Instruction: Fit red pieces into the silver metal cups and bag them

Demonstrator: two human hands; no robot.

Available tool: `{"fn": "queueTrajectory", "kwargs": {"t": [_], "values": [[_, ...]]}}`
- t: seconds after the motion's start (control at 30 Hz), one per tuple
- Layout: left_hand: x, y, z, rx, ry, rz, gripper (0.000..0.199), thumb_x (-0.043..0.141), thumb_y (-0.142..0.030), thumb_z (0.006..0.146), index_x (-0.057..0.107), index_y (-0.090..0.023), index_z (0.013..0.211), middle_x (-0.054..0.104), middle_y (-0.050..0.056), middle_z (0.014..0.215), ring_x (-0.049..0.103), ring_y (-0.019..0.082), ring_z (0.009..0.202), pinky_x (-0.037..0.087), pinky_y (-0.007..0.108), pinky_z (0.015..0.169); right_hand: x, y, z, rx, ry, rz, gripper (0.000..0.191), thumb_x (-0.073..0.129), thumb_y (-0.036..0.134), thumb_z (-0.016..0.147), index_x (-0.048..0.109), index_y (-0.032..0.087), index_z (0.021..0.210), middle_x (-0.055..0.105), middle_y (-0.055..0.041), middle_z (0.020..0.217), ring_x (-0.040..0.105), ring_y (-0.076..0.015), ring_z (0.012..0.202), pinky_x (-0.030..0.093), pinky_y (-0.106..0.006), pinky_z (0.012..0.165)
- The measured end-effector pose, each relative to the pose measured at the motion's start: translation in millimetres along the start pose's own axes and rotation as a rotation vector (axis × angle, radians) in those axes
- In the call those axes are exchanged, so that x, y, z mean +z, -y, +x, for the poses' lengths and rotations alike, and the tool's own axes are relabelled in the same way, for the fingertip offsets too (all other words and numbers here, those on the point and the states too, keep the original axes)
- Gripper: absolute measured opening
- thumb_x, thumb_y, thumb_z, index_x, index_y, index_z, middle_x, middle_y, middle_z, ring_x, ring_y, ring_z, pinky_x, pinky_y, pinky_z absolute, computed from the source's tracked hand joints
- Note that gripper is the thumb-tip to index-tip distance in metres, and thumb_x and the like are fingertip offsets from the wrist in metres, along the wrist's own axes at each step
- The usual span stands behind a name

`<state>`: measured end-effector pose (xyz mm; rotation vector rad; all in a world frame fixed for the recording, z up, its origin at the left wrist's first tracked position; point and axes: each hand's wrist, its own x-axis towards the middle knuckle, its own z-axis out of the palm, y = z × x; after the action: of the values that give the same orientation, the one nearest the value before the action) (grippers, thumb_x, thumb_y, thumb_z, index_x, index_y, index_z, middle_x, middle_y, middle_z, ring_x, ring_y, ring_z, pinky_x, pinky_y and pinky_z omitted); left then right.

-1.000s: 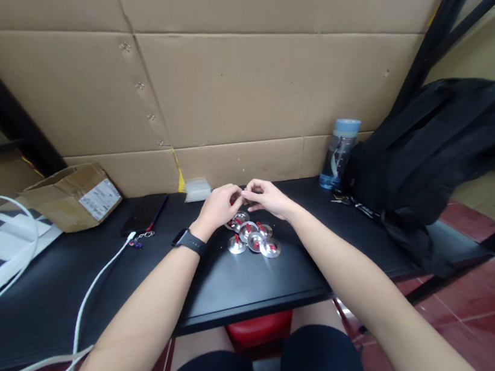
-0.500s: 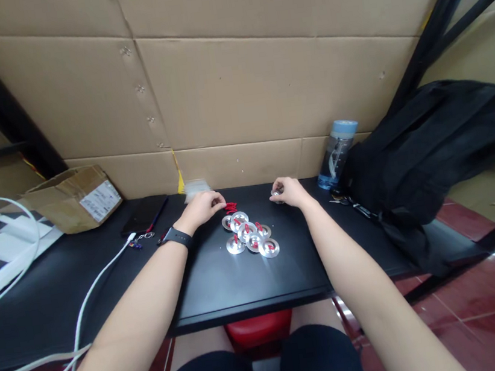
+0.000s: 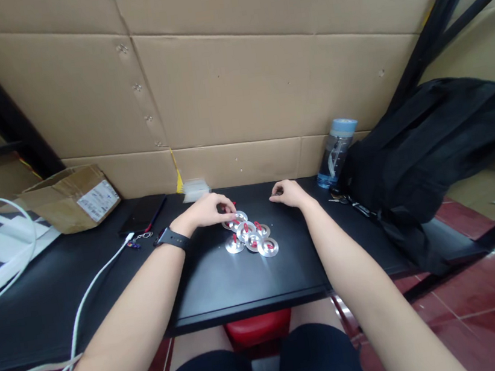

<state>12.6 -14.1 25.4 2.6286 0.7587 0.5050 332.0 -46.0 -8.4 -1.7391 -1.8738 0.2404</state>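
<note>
Several silver discs with red pieces at their centres lie in an overlapping cluster [image 3: 246, 229] on the black table [image 3: 237, 281]. My left hand [image 3: 215, 208], with a dark watch on the wrist, reaches over the upper left of the cluster, its fingertips at the top discs. Part of a red bundle [image 3: 233, 204] shows behind those fingers; whether they grip anything is hidden. To the right and apart from the discs, my right hand [image 3: 286, 194] rests near the back of the table with its fingers curled. What it holds, if anything, is too small to make out.
A blue-lidded bottle [image 3: 337, 152] and a black backpack [image 3: 435, 154] stand on the right. On the left are an open cardboard box [image 3: 71, 199], a dark phone [image 3: 142, 214] with a white cable, and papers. A clear packet [image 3: 196, 189] lies behind my left hand.
My left hand has moved right and slightly down, from beside the red bundle onto the top discs, covering much of both. The silver item seen in my right fingers no longer shows.
</note>
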Motion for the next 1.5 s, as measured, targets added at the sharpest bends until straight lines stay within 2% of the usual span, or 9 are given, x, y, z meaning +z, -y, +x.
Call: {"fn": "queueTrajectory", "kwargs": {"t": [0.1, 0.23, 0.5, 0.67, 0.8, 0.93, 1.1, 1.3, 1.5], "values": [[-1.0, -13, 0, 0.056, 0.144, -0.034, 0.027, 0.08, -0.036, 0.074, 0.082, -0.023, 0.098, 0.078, 0.002, 0.09, 0.07, 0.017, 0.078, 0.048, 0.022, 0.07, 0, 12, 0, -0.064, -0.034, -0.054, 0.014, 0.08, 0.025, 0.079, 0.076, 0.019, 0.091, 0.076, -0.0081, 0.098, 0.069, -0.0219, 0.091, 0.05, -0.031, 0.085], [-0.1, -16, 2, 0.028, 0.171, -0.005, 0.014, 0.074, -0.026, 0.079, 0.082, -0.023, 0.091, 0.076, 0.0, 0.074, 0.068, 0.014, 0.066, 0.046, 0.021, 0.063, 1, 35, -3, -0.152, -0.004, 0.002, 0.014, 0.077, 0.023, 0.081, 0.077, 0.019, 0.094, 0.076, -0.0075, 0.099, 0.068, -0.0218, 0.093, 0.05, -0.032, 0.087], [-0.4, -20, 5, 0.035, -0.174, 0.079, 0.012, 0.069, -0.026, 0.088, 0.078, -0.022, 0.094, 0.079, 0.002, 0.087, 0.072, 0.018, 0.08, 0.048, 0.024, 0.072, 18, 89, -21, -0.345, 0.164, 0.403, 0.03, 0.086, 0.041, 0.072, 0.074, 0.021, 0.091, 0.076, -0.0005, 0.088, 0.069, -0.0167, 0.081, 0.05, -0.026, 0.075], [3.3, -30, 7, 0.052, -0.285, 0.011, 0.011, 0.065, -0.021, 0.087, 0.074, -0.022, 0.093, 0.078, 0.002, 0.087, 0.071, 0.017, 0.08, 0.05, 0.026, 0.075, 29, 97, -20, -0.306, 0.064, 0.429, 0.029, 0.088, 0.032, 0.066, 0.067, 0.02, 0.082, 0.073, 0.0009, 0.075, 0.07, -0.0166, 0.073, 0.05, -0.026, 0.069], [0.9, -31, 6, -0.034, -0.5, -0.064, 0.013, 0.062, -0.019, 0.085, 0.066, -0.02, 0.096, 0.076, 0.003, 0.089, 0.07, 0.018, 0.081, 0.053, 0.029, 0.077, 31, 95, -16, -0.171, -0.038, 0.731, 0.035, 0.085, 0.035, 0.067, 0.057, 0.022, 0.084, 0.074, -0.0008, 0.084, 0.072, -0.0172, 0.077, 0.054, -0.028, 0.072], [1.8, -28, 6, -0.014, -0.435, -0.239, 0.017, 0.072, -0.028, 0.08, 0.064, -0.019, 0.092, 0.076, 0.005, 0.094, 0.072, 0.02, 0.088, 0.056, 0.032, 0.083, 29, 99, -16, -0.055, 0.009, 1.034, 0.048, 0.089, 0.038, 0.063, 0.054, 0.023, 0.092, 0.075, -0.0034, 0.095, 0.074, -0.0189, 0.086, 0.058, -0.031, 0.076], [12.0, -31, 10, 0.009, -0.474, -0.388, 0.013, 0.071, -0.026, 0.081, 0.061, -0.018, 0.085, 0.074, 0.004, 0.087, 0.073, 0.018, 0.084, 0.058, 0.031, 0.082, 29, 105, -19, -0.051, 0.039, 1.141, 0.055, 0.09, 0.036, 0.063, 0.052, 0.024, 0.1, 0.076, -0.0028, 0.094, 0.072, -0.0172, 0.081, 0.057, -0.03, 0.072], [11.7, -33, 9, -0.046, -0.534, -0.218, 0.009, 0.068, -0.024, 0.078, 0.072, -0.018, 0.085, 0.077, 0.003, 0.085, 0.071, 0.019, 0.081, 0.056, 0.03, 0.079, 26, 103, -18, -0.017, 0.019, 1.128, 0.058, 0.09, 0.034, 0.062, 0.051, 0.024, 0.103, 0.076, -0.0017, 0.093, 0.073, -0.0161, 0.077, 0.056, -0.029, 0.072], [6.5, -18, 6, -0.112, -0.55, -0.142, 0.01, 0.071, -0.026, 0.077, 0.078, -0.019, 0.08, 0.078, 0.002, 0.077, 0.071, 0.018, 0.074, 0.055, 0.027, 0.072, 24, 95, -15, 0.03, -0.012, 1.057, 0.055, 0.089, 0.035, 0.06, 0.053, 0.023, 0.099, 0.075, -0.0036, 0.097, 0.073, -0.0171, 0.077, 0.055, -0.028, 0.069]]}}
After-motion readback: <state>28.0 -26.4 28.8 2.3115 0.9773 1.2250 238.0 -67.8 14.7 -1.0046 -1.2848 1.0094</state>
